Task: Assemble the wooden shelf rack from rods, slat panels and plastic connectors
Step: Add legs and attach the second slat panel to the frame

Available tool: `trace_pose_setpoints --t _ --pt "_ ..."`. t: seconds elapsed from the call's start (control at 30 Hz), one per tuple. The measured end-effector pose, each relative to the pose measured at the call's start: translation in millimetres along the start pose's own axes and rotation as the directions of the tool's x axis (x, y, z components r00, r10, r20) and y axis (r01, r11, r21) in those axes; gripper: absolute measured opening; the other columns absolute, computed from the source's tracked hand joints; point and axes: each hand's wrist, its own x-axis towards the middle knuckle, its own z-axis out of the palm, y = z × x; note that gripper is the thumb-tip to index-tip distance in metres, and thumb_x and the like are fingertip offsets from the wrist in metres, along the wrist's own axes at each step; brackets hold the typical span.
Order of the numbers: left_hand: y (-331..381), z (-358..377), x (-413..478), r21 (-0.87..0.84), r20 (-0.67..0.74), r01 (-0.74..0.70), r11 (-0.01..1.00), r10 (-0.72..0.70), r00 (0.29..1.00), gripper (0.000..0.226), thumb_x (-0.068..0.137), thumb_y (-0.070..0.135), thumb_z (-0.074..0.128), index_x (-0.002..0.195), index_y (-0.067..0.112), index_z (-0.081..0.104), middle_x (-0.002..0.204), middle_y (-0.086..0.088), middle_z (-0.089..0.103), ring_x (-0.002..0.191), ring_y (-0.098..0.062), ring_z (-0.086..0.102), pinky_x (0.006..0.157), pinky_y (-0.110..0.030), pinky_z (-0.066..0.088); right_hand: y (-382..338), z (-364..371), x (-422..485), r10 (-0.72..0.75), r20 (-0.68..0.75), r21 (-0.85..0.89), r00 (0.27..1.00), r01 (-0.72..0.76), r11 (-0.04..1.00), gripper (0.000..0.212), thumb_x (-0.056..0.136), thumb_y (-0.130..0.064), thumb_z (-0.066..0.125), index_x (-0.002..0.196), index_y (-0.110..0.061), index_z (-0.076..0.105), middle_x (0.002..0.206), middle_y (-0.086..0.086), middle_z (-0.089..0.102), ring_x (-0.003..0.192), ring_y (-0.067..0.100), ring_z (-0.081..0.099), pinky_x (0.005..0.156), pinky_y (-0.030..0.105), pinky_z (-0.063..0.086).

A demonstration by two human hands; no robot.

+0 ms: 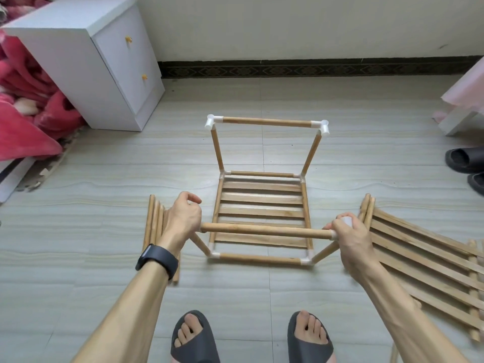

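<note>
Where the rack (262,199) stands: dead centre of the frame on the tiled floor (262,297), its base rectangle of rods down flat and a seated slat panel (262,239) lying inside it.
Far side: two uprights climb to the far top rod (267,122), with white corner connectors (213,121) capping both ends.
Near rod (264,230): level across mid-frame, above the base, spanning hand to hand. Both near uprights lean outward toward its ends.
Right hand (348,239): fingers and thumb curled round a white end connector (346,221) at the rod's right end. That's a firm hold.
Left hand (183,218): lying over the rod's left end, fingers loosely curled, thumb and forefinger apart. The palm hides what's under it, so I cannot tell whether it grips anything.
Left wrist: a black wristband (157,260).
Lower right: a loose slat panel (424,258) flat on the floor, just beside the right forearm.
Left of the rack: a bundle of wooden pieces (154,221), partly under the left forearm.
Bottom edge: two feet in grey slippers (193,341).
Upper left: a white cabinet (86,61), with a pink blanket (26,100) heaped beside it.
Right edge: black slippers (463,161).
</note>
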Motion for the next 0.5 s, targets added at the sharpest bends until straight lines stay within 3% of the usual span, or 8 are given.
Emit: trace_pose_setpoints --t 0.07,0.13,0.2,0.3,0.5 --pt "4.4 -0.5 4.7 0.052 0.003 0.022 0.998 -0.023 1.0 0.033 0.089 0.007 0.032 0.092 0.027 0.058 0.084 -0.005 0.064 0.063 -0.025 0.071 0.057 -0.03 0.054 2.0 1.8 -5.9 -0.031 -0.007 0.011 0.999 0.031 0.999 0.015 0.071 -0.028 0.058 0.077 -0.017 0.051 0.07 -0.009 0.052 0.059 0.007 0.052 0.055 0.022 0.041" --pt "5.8 0.6 8.4 0.095 0.004 0.035 0.995 -0.036 0.999 0.032 0.087 0.007 0.033 0.089 0.026 0.059 0.082 -0.005 0.065 0.071 -0.03 0.07 0.069 -0.038 0.058 3.6 1.1 -10.4 -0.063 0.002 0.006 0.998 0.063 0.998 0.013 0.08 -0.022 0.06 0.08 -0.017 0.048 0.07 -0.007 0.055 0.053 0.003 0.052 0.049 0.017 0.041" --pt "6.3 2.4 11.1 0.122 0.005 0.042 0.992 -0.043 0.999 0.031 0.086 0.007 0.033 0.088 0.025 0.059 0.077 -0.004 0.066 0.071 -0.028 0.07 0.067 -0.037 0.056 4.4 0.0 -13.4 -0.079 0.008 0.008 0.997 0.078 0.997 0.014 0.084 -0.018 0.06 0.08 -0.017 0.047 0.069 -0.007 0.056 0.056 0.008 0.057 0.053 0.021 0.043" --pt "7.6 3.2 11.1 0.133 0.001 0.051 0.99 -0.051 0.999 0.031 0.086 0.009 0.033 0.088 0.025 0.059 0.077 -0.003 0.066 0.07 -0.027 0.07 0.068 -0.037 0.056 5.1 0.5 -16.0 -0.068 -0.024 0.028 0.997 0.069 0.997 0.016 0.073 -0.027 0.059 0.078 -0.018 0.047 0.08 0.004 0.049 0.074 0.019 0.05 0.066 0.036 0.039" --pt "20.4 1.6 5.2 0.126 0.005 0.063 0.99 -0.064 0.998 0.03 0.088 0.01 0.033 0.092 0.022 0.06 0.082 -0.006 0.07 0.082 -0.031 0.07 0.081 -0.04 0.057 -12.0 3.7 -3.2 -0.03 -0.041 0.018 0.999 0.031 0.999 0.022 0.069 -0.031 0.056 0.08 -0.012 0.055 0.081 0.003 0.053 0.076 0.017 0.051 0.065 0.032 0.041"
